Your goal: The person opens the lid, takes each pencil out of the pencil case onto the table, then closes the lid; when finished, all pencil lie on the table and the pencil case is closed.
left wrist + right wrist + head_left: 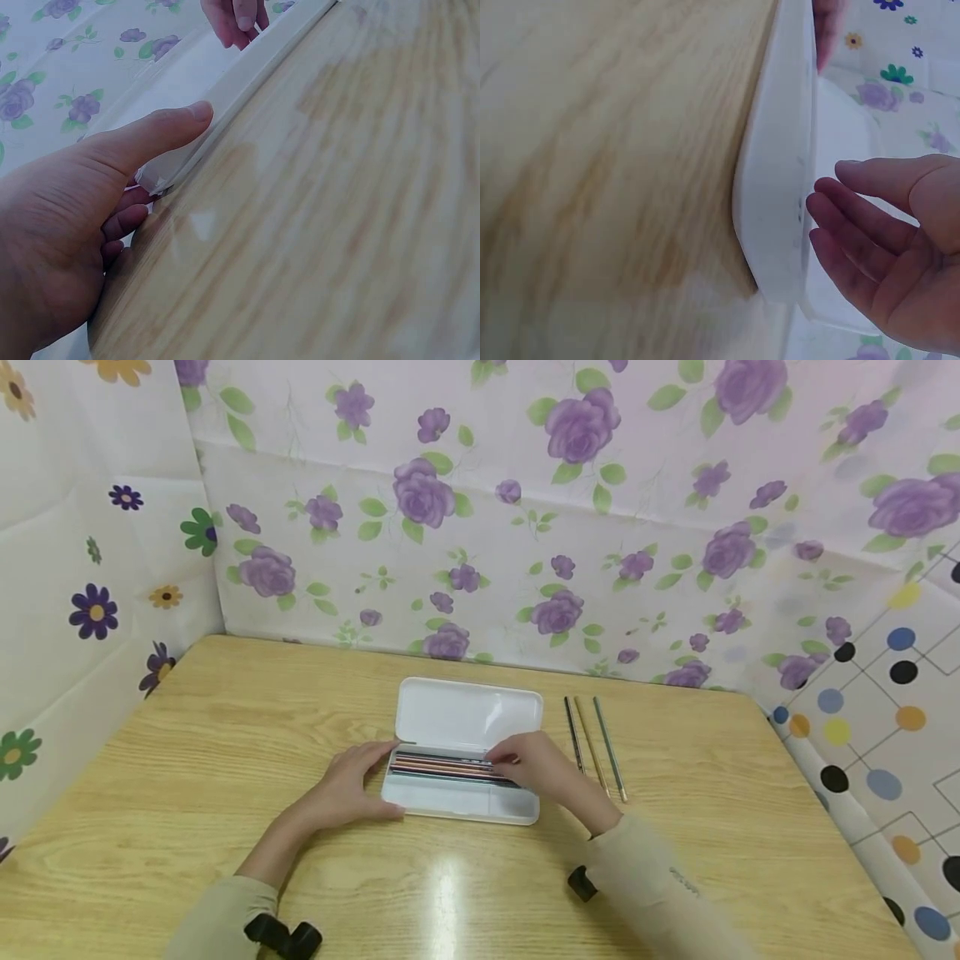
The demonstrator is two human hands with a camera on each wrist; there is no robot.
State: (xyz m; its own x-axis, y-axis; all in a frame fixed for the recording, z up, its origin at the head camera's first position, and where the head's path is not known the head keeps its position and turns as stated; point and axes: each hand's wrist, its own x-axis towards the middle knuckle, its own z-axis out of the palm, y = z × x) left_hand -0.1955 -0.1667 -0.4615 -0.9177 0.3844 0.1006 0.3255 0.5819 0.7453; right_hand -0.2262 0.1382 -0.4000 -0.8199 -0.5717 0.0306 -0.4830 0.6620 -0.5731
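Note:
A white pencil case [461, 806] lies on the table with its lid [450, 714] tipped back. Several pencils [438, 766], dark and orange-brown, lie side by side in its rear part. My left hand [341, 789] holds the case's left end, thumb at the front wall and fingers round the far side. Over the right ends of the pencils is my right hand [532, 764], thumb and fingers bent loosely. In the right wrist view, nothing shows between the right hand's [892, 240] thumb and fingers; the case wall [776, 165] hides the pencils there.
Three loose pencils lie on the table right of the case: a dark one [573, 731], a tan one [591, 743] and a green-blue one [609, 743]. Flowered cloth [487, 527] hangs behind the wooden table [360, 893], and a dotted cloth [885, 727] is at the right.

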